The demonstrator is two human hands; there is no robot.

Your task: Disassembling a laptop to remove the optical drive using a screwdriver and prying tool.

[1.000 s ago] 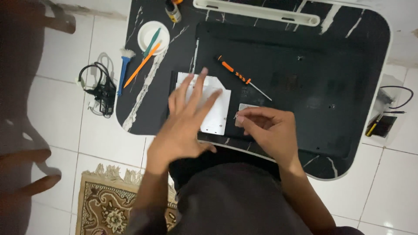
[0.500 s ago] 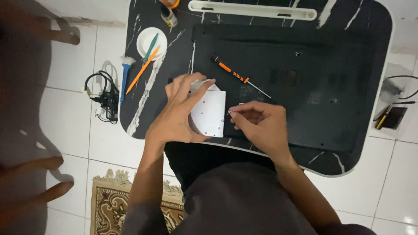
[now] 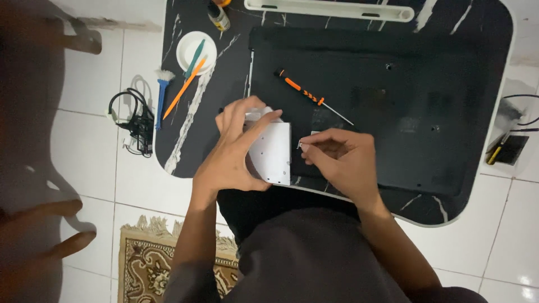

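Note:
My left hand grips a flat white rectangular plate with small holes, tilted up on its edge at the near side of a black laptop base. My right hand is closed, pinching a small silvery part right beside the plate's right edge. An orange-and-black screwdriver lies on the laptop base just beyond both hands.
The laptop rests on a black marble-pattern low table. A white dish with a green and an orange tool, a blue brush, a small bottle and a white tray sit around. Black cables and a rug lie on the tiled floor.
My left hand went from lying flat with spread fingers on the white plate to gripping it and tilting it up. My right hand stayed closed beside it.

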